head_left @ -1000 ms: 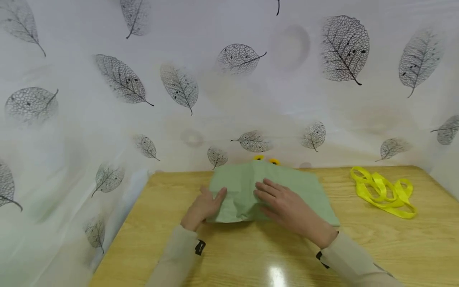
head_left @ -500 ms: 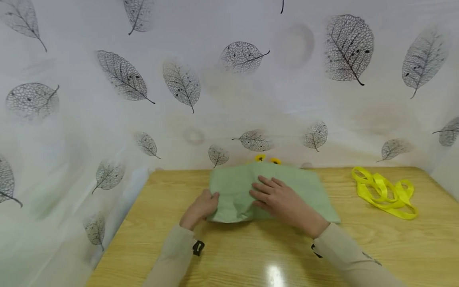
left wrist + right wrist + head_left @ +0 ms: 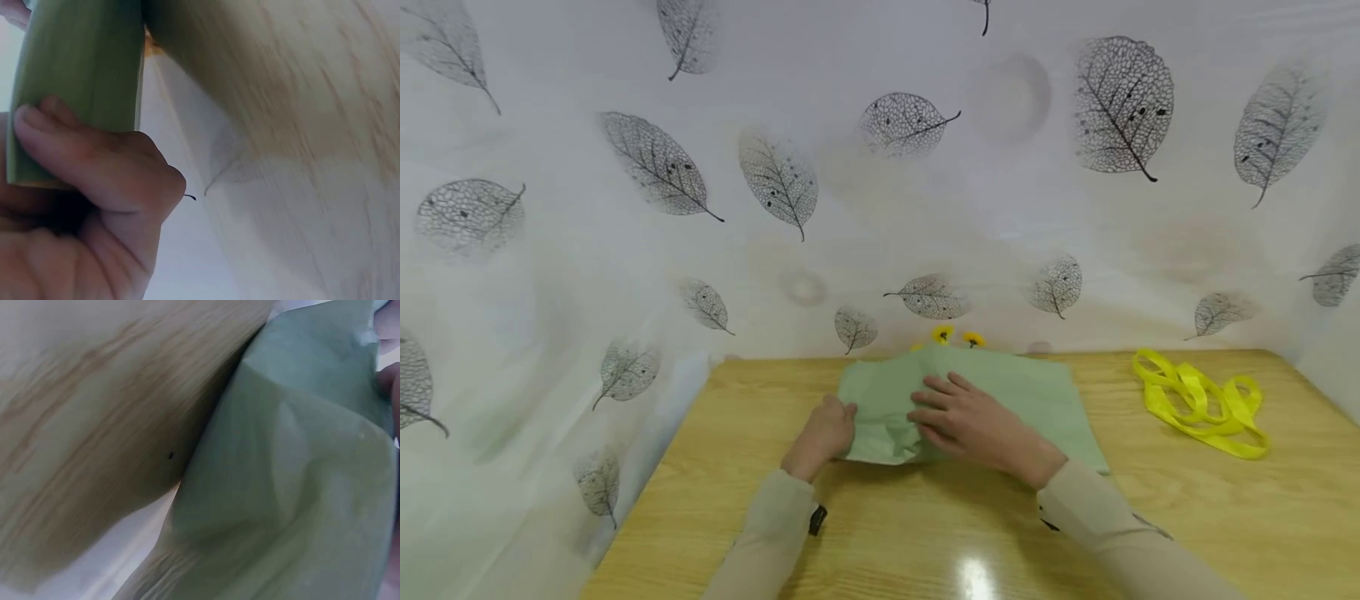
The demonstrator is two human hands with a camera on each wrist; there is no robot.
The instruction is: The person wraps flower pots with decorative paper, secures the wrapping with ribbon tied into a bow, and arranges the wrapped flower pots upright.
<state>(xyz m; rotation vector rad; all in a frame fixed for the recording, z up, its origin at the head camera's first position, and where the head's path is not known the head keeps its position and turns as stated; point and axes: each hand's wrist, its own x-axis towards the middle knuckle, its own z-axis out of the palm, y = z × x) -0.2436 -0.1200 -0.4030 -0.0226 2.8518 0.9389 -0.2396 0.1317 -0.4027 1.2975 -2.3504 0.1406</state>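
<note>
A sheet of pale green wrapping paper (image 3: 1037,392) lies folded near the back of the table, with yellow flowers (image 3: 942,333) peeking out above its far edge. My left hand (image 3: 825,433) grips the paper's left edge; the left wrist view shows the thumb and bent fingers around the green fold (image 3: 87,75). My right hand (image 3: 981,429) rests flat on the paper's middle, its fingers extended towards the left. In the right wrist view the creased paper (image 3: 281,475) fills much of the picture, and only parts of fingers show at the right edge. Whatever the paper covers is hidden.
A loosely looped yellow ribbon (image 3: 1240,450) lies on the wooden table (image 3: 887,533) to the right. Behind and to the left hangs a pale backdrop (image 3: 850,208) printed with dark skeleton leaves.
My left hand has closed on the paper's left edge, its thumb drawing in. The right hand has slid a little left across the paper. The ribbon has stayed put.
</note>
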